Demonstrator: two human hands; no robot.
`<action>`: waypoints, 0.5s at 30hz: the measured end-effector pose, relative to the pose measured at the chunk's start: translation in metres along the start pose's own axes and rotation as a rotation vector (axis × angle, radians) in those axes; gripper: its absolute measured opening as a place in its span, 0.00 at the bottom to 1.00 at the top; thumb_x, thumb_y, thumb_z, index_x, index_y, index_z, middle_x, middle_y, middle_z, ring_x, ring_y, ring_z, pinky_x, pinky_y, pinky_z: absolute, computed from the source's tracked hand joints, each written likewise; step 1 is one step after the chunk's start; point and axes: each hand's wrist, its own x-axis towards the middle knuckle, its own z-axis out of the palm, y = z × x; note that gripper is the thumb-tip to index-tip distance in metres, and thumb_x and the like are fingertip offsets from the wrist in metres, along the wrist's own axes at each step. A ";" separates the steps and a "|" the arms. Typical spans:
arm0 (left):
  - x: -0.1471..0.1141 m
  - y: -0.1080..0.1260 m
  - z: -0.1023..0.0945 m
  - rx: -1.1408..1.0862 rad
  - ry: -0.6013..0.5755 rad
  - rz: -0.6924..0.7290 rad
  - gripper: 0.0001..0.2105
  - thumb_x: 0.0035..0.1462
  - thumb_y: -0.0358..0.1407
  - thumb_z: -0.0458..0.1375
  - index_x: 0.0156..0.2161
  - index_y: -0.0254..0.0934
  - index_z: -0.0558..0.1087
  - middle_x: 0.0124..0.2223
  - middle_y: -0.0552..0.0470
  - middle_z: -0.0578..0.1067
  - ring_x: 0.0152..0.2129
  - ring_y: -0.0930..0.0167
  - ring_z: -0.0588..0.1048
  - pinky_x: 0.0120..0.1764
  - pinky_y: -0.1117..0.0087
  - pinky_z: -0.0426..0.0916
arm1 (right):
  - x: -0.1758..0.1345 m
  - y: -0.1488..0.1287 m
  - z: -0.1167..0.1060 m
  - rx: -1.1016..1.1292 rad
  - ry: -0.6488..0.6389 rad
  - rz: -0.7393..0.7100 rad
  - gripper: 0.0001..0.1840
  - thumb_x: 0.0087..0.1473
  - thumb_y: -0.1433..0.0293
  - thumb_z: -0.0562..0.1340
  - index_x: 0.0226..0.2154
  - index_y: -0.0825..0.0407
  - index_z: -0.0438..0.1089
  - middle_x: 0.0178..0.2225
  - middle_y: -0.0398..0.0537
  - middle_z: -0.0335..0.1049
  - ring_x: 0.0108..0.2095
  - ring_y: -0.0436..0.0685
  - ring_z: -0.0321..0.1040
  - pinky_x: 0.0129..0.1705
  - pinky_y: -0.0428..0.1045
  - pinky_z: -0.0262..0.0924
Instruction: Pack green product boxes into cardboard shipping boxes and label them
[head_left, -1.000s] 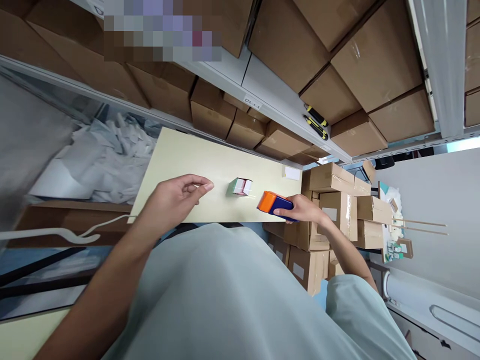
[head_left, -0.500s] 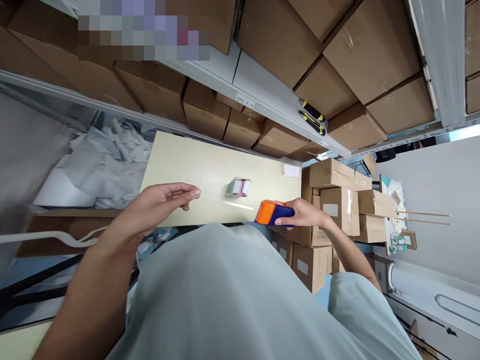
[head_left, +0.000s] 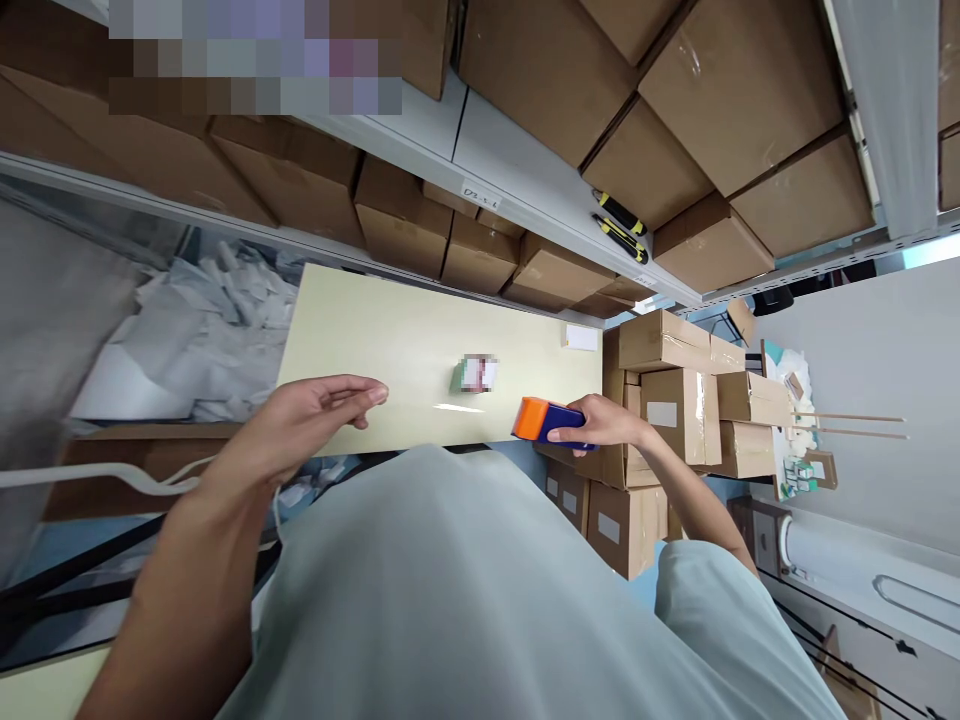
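Note:
My left hand (head_left: 330, 405) hovers over the left part of a pale yellow tabletop (head_left: 375, 320), its thumb pressed to the fingertips; whatever may be in the pinch is too small to make out. At the table's front right, my right hand (head_left: 592, 420) grips an orange and dark-blue, block-shaped thing (head_left: 534, 419) whose exact kind I cannot tell. Between the hands stands a small box (head_left: 477, 374) with a greenish side and a blurred top. A bright narrow streak (head_left: 457, 408) shows on the tabletop in front of it.
A white box (head_left: 581, 338) lies at the table's far right corner. Crumpled white paper (head_left: 202, 330) fills the left side. Cardboard boxes (head_left: 675, 340) are stacked at right. Above the table's back edge runs a shelf (head_left: 517, 150) with cartons and two yellow-black cutters (head_left: 621, 225).
My left hand has drawn slightly left, still pinched. The orange and dark-blue thing has moved slightly right in my right hand. The bright streak appears shorter and further left.

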 end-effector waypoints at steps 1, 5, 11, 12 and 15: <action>0.000 0.001 0.000 -0.016 -0.017 -0.018 0.32 0.38 0.70 0.71 0.33 0.41 0.82 0.34 0.43 0.84 0.27 0.64 0.76 0.31 0.63 0.74 | 0.000 0.001 -0.001 -0.011 0.011 0.002 0.36 0.54 0.32 0.72 0.30 0.49 0.74 0.24 0.44 0.81 0.26 0.55 0.77 0.31 0.47 0.63; -0.010 0.016 0.005 -0.095 0.018 -0.053 0.27 0.40 0.62 0.72 0.35 0.42 0.81 0.33 0.49 0.82 0.29 0.65 0.75 0.35 0.64 0.75 | 0.000 -0.002 -0.003 -0.094 0.107 0.025 0.34 0.61 0.35 0.70 0.28 0.49 0.74 0.24 0.44 0.81 0.26 0.55 0.76 0.33 0.48 0.64; -0.048 0.040 0.057 -0.009 0.210 0.307 0.13 0.65 0.49 0.64 0.39 0.43 0.81 0.39 0.50 0.85 0.35 0.64 0.81 0.44 0.61 0.78 | 0.013 -0.020 0.001 -0.310 0.451 0.229 0.27 0.68 0.42 0.69 0.37 0.49 0.78 0.28 0.51 0.84 0.35 0.64 0.83 0.37 0.52 0.65; -0.054 0.041 0.071 0.017 0.235 0.447 0.10 0.69 0.46 0.62 0.39 0.43 0.81 0.40 0.50 0.85 0.37 0.64 0.82 0.46 0.61 0.78 | 0.018 -0.024 0.004 -0.336 0.535 0.261 0.27 0.69 0.42 0.68 0.40 0.50 0.79 0.31 0.54 0.86 0.39 0.67 0.84 0.39 0.52 0.66; -0.065 0.039 0.111 0.119 0.205 0.846 0.07 0.75 0.35 0.60 0.41 0.44 0.79 0.38 0.49 0.84 0.37 0.64 0.82 0.43 0.62 0.77 | 0.033 -0.036 0.016 -0.381 0.735 0.337 0.32 0.72 0.40 0.63 0.47 0.52 0.80 0.42 0.65 0.86 0.49 0.74 0.84 0.44 0.56 0.69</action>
